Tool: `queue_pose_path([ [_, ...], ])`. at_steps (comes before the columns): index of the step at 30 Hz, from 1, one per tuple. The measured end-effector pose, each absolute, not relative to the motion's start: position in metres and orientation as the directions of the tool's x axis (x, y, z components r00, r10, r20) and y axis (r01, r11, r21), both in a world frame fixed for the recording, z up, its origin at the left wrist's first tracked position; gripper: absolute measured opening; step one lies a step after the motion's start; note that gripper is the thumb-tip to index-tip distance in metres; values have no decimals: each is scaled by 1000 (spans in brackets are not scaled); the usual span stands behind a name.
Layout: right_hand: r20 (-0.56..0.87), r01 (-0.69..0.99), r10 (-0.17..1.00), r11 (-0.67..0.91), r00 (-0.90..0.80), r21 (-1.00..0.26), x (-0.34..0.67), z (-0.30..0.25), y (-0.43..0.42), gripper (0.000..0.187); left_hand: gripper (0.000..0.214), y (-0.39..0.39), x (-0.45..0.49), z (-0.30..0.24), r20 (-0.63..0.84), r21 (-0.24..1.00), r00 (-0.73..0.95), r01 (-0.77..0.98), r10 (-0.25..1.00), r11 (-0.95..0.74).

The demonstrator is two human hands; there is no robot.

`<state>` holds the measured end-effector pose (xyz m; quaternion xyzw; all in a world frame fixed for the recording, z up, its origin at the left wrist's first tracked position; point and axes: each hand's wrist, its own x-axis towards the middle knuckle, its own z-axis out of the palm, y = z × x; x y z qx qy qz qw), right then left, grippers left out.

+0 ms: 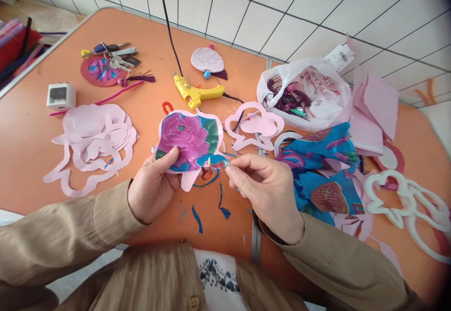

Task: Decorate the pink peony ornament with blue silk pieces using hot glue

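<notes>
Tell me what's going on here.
A person's left hand holds pink paper with flowered cloth over it, thumb on top. The right hand pinches the narrow tip at its right side. On the orange table, a yellow glue gun lies beyond the hands, paper cutouts to the left, blue cloth to the right.

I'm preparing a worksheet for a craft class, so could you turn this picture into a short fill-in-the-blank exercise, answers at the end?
1. The left hand holds the flower-print piece, with only its ____ lying on the printed side, while the right hand pinches the piece's narrow end.
2. The glue gun is ____ in colour.
3. The surface of the table is ____.
4. The plastic bag holding dark tassels has lettering printed in ____.

Missing words: thumb; yellow; orange; red.
</notes>
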<state>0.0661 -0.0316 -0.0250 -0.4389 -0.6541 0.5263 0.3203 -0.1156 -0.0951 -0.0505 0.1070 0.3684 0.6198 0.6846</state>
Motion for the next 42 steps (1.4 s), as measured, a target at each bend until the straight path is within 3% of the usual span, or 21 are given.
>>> queue_pose_path([
  [6, 263, 344, 861, 430, -436, -835, 68, -23, -35, 18, 23, -95, -115, -49, -371, 639, -56, -739, 927, 211],
  [9, 336, 364, 826, 515, -453, -776, 68, -24, -35, 20, 25, -96, -116, -49, -373, 647, -42, -728, 927, 227],
  [16, 140, 353, 920, 277, -367, -893, 65, -24, -32, 24, 13, -96, -114, -50, -408, 587, -48, -779, 912, 221],
  [22, 21, 325, 933, 145, -358, -934, 64, -24, -29, 25, 16, -96, -115, -50, -399, 600, -47, -769, 916, 221],
  [31, -36, 309, 921, 92, -387, -946, 64, -26, -29, 28, 16, -96, -113, -47, -453, 580, -100, -788, 886, 208],
  [42, -67, 292, 920, 53, -385, -955, 66, -24, -30, 25, 18, -94, -112, -45, -409, 566, -64, -800, 911, 198],
])
